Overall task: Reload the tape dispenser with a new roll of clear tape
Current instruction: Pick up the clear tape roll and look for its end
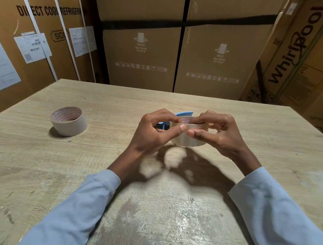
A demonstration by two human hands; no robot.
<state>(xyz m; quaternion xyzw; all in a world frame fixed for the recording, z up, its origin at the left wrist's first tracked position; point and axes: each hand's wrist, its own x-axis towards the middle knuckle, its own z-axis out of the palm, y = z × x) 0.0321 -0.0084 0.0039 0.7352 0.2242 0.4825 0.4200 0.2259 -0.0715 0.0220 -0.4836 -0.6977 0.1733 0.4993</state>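
Note:
A clear tape roll is held just above the table at the centre, between both hands. My left hand grips its left side, thumb on the outer face and fingers over the top rim. My right hand grips the right side the same way. Both thumbs nearly meet on the roll's front. Behind the roll, a blue and black tape dispenser lies on the table, mostly hidden by my fingers and the roll. A second tape roll with a red-printed core lies flat at the left.
The wooden table is worn and scratched near me. Tall cardboard appliance boxes stand close behind its far edge and along the left and right sides.

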